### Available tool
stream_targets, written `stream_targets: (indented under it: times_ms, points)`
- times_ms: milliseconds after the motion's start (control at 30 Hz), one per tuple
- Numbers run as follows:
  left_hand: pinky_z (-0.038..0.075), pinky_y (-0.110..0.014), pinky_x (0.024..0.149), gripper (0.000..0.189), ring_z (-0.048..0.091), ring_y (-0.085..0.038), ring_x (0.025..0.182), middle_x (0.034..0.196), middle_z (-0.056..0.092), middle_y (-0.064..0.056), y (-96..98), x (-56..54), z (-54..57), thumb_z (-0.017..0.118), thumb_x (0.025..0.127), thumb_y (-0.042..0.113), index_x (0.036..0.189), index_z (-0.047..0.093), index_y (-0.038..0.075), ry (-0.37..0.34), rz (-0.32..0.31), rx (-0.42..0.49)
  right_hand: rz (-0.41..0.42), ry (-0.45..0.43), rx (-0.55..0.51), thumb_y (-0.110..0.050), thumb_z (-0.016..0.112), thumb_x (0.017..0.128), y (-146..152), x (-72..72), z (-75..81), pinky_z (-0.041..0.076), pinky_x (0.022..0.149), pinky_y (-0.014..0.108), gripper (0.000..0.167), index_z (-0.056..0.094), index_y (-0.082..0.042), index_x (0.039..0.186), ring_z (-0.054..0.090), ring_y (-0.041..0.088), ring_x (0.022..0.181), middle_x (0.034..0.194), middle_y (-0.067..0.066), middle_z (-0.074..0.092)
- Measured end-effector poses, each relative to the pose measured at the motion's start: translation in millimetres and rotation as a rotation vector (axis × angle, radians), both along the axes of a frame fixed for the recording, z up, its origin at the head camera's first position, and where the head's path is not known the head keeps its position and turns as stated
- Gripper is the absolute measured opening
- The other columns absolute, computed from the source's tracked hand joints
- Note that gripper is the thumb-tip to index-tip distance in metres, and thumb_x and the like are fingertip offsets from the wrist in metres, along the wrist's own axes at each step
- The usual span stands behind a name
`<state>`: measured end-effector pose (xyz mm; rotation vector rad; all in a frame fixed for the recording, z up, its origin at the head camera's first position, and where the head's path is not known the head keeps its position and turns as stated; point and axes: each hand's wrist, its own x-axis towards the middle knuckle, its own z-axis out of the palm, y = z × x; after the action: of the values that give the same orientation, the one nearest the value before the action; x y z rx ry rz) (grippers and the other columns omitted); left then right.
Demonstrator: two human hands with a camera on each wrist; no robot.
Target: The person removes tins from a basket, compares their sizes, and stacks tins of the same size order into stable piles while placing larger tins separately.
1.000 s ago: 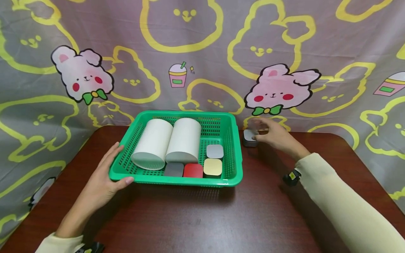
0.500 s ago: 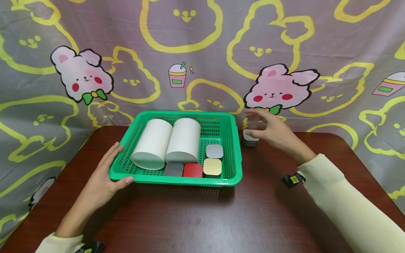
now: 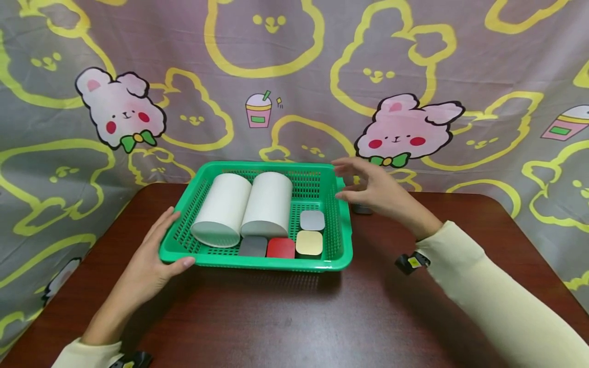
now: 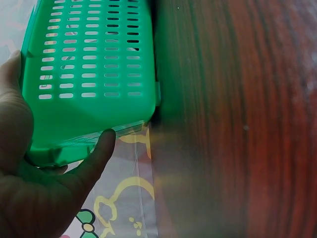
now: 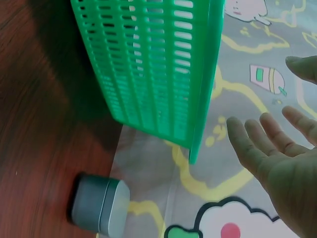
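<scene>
A green plastic basket (image 3: pixel 276 262) sits on the table. My left hand (image 3: pixel 142 266) holds its front left corner, thumb on the front rim and fingers along the left side; the left wrist view also shows the hand (image 4: pixel 44 193) at the corner. My right hand (image 3: pixel 384 194) hovers at the right rim, fingers spread, holding nothing; the right wrist view shows it apart from the basket. Two white cylinders (image 3: pixel 222 204) lie inside, beside small rounded-square boxes: dark grey (image 3: pixel 253 247), red (image 3: pixel 281 248), cream (image 3: pixel 309 242) and light grey (image 3: pixel 312 220).
A small dark grey box with a light lid (image 5: pixel 103 204) stands on the table right of the basket, mostly hidden by my right hand in the head view. The brown table (image 3: pixel 276 322) backs onto a cartoon-printed curtain (image 3: pixel 294 66).
My right hand has come off the dark grey box, lifted, and moved left to the basket's right rim. The box stays on the table. My left hand has not moved.
</scene>
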<state>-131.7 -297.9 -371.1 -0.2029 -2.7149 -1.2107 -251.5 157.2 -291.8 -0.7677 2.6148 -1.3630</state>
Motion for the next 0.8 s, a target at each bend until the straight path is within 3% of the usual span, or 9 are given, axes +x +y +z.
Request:
stream_targets:
  times_ms: [367, 633, 800]
  points:
    - [0.021, -0.077, 0.111, 0.103, 0.016, -0.049, 0.157, 0.177, 0.01, -0.013, 0.5, 0.3, -0.6, 0.087, 0.085, 0.024, 0.167, 0.025, 0.014, 0.0, -0.005, 0.013, 0.125, 0.111, 0.058, -0.006, 0.081, 0.089, -28.5, -1.3, -9.1, 0.054, 0.104, 0.053, 0.067, 0.053, -0.005, 0.149, 0.052, 0.034, 0.14, 0.149, 0.013, 0.054]
    - [0.022, -0.077, 0.111, 0.104, 0.015, -0.049, 0.157, 0.177, 0.01, -0.013, -0.4, 0.0, -0.3, 0.087, 0.086, 0.024, 0.167, 0.024, 0.012, -0.007, -0.001, 0.004, 0.173, 0.103, 0.078, -0.003, 0.081, 0.088, -42.8, -2.2, -15.6, 0.055, 0.102, 0.053, 0.065, 0.055, -0.003, 0.147, 0.052, 0.033, 0.138, 0.146, 0.015, 0.055]
    - [0.022, -0.077, 0.11, 0.103, 0.015, -0.049, 0.157, 0.177, 0.009, -0.013, 0.1, 0.2, 0.3, 0.087, 0.086, 0.023, 0.167, 0.024, 0.013, -0.009, -0.005, 0.011, 0.188, 0.118, 0.156, -0.005, 0.079, 0.09, -48.0, -5.6, -21.0, 0.055, 0.104, 0.049, 0.063, 0.055, -0.004, 0.148, 0.05, 0.031, 0.138, 0.149, 0.014, 0.053]
